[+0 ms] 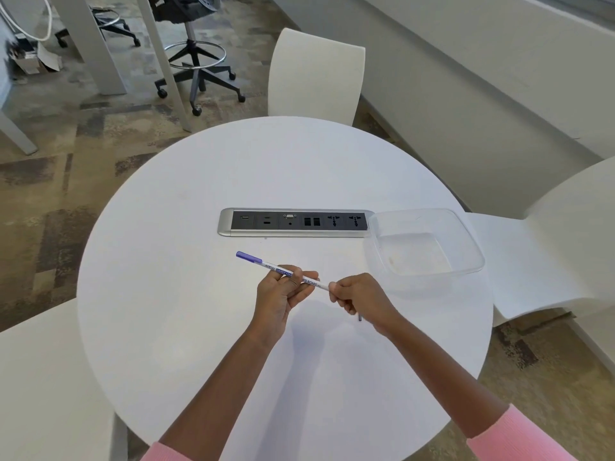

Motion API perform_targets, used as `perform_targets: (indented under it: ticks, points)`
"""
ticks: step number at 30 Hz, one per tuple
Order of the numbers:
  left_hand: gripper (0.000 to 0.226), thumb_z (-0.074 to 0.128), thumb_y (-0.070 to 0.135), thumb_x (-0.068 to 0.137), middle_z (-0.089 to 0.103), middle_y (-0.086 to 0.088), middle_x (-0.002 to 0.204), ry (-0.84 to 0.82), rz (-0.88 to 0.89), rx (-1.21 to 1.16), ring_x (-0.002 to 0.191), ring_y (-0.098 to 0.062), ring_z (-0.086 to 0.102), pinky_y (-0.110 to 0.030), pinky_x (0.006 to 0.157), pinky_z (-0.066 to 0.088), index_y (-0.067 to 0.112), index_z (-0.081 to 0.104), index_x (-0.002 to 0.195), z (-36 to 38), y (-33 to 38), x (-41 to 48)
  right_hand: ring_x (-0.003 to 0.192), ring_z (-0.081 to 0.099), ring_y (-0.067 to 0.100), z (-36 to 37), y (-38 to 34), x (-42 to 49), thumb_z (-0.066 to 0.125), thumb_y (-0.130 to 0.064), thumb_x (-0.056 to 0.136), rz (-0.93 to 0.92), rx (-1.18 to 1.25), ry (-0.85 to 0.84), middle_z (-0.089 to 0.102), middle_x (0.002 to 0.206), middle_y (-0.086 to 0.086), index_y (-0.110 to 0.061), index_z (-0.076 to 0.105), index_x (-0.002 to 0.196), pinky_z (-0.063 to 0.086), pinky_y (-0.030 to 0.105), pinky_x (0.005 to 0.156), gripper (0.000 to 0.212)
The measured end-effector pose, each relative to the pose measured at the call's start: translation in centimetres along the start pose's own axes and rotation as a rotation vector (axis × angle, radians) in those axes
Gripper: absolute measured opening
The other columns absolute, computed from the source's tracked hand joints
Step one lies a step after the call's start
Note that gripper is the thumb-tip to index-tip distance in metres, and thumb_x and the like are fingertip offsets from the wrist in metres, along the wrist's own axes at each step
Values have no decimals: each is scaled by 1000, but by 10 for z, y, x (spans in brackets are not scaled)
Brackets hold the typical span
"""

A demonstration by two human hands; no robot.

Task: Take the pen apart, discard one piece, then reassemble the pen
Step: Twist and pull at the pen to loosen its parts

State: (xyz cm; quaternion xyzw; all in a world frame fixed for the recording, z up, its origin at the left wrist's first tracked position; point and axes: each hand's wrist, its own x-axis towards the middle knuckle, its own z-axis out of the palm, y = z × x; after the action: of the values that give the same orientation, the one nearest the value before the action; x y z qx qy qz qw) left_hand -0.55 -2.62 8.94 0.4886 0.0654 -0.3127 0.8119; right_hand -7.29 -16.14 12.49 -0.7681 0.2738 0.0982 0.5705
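A thin white marker pen (271, 266) with a purple cap (249, 257) at its far-left end is held level above the round white table (199, 327). My left hand (283, 291) grips its barrel near the middle. My right hand (357, 296) is closed around the pen's right end, which is hidden in the fingers. A small dark piece (360, 317) shows just below my right hand; I cannot tell if it is held or lying on the table.
A clear plastic container (462, 241) stands at the right side of the table, just beyond my right hand. A silver socket strip (293, 222) is set into the table's centre. White chairs (314, 74) surround the table.
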Motion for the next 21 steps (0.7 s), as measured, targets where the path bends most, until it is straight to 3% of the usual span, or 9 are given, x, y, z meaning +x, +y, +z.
perform_targets:
  ticks: [3, 5, 8, 10, 13, 15, 18, 21]
  points:
    - [12, 51, 5, 90, 75, -7, 70, -7, 1, 14, 70, -16, 72, -17, 57, 55, 6, 53, 78, -1, 0, -1, 38, 37, 5, -5, -2, 1, 48, -15, 90, 276, 325, -180, 45, 44, -6, -11, 57, 59, 33, 12, 40, 33]
    - [11, 51, 4, 90, 75, -7, 70, 1, 1, 7, 69, -16, 72, -18, 58, 56, 6, 53, 78, -1, 0, -1, 38, 39, 4, -3, -1, 0, 46, -16, 91, 301, 393, -179, 46, 45, -6, -10, 57, 61, 34, 12, 39, 33]
    - [12, 52, 3, 89, 75, -7, 69, 34, 9, -43, 69, -16, 72, -18, 59, 56, 5, 55, 78, 1, 0, -1, 43, 46, 7, 8, 4, -2, 47, -20, 92, 52, 191, 18, 52, 51, -1, -10, 62, 65, 37, 16, 45, 32]
    - [12, 52, 3, 89, 75, -7, 68, 50, 13, -68, 69, -16, 72, -18, 59, 56, 4, 56, 78, 2, 1, -1, 51, 49, 9, 16, 10, -5, 51, -19, 91, -145, 1, 161, 54, 55, -3, -10, 63, 76, 38, 19, 55, 21]
    - [10, 53, 3, 89, 75, -6, 68, 66, 14, -78, 69, -17, 73, -19, 59, 57, 5, 58, 80, 3, 4, -1, 58, 47, 5, 23, 19, -7, 58, -17, 86, -367, -271, 315, 52, 64, -5, -10, 60, 90, 34, 15, 60, 9]
    - [11, 53, 3, 88, 75, -6, 67, 71, 13, -76, 69, -17, 73, -19, 58, 57, 5, 58, 79, 3, 5, -2, 65, 48, 13, 23, 19, -8, 54, -16, 89, -466, -438, 356, 55, 73, 2, -6, 60, 91, 35, 19, 62, 12]
    - [11, 52, 4, 89, 75, -7, 67, 57, 20, -65, 70, -17, 73, -19, 58, 57, 5, 57, 79, 3, 5, -3, 73, 53, 32, 20, 19, -8, 49, -13, 91, -595, -664, 358, 61, 77, 18, 2, 60, 88, 44, 41, 63, 19]
    - [11, 51, 5, 89, 75, -7, 67, 42, 21, -51, 70, -18, 73, -19, 58, 57, 6, 57, 80, 2, 5, -4, 71, 52, 32, 17, 16, -11, 49, -9, 90, -603, -666, 314, 59, 73, 20, 4, 60, 82, 40, 41, 62, 18]
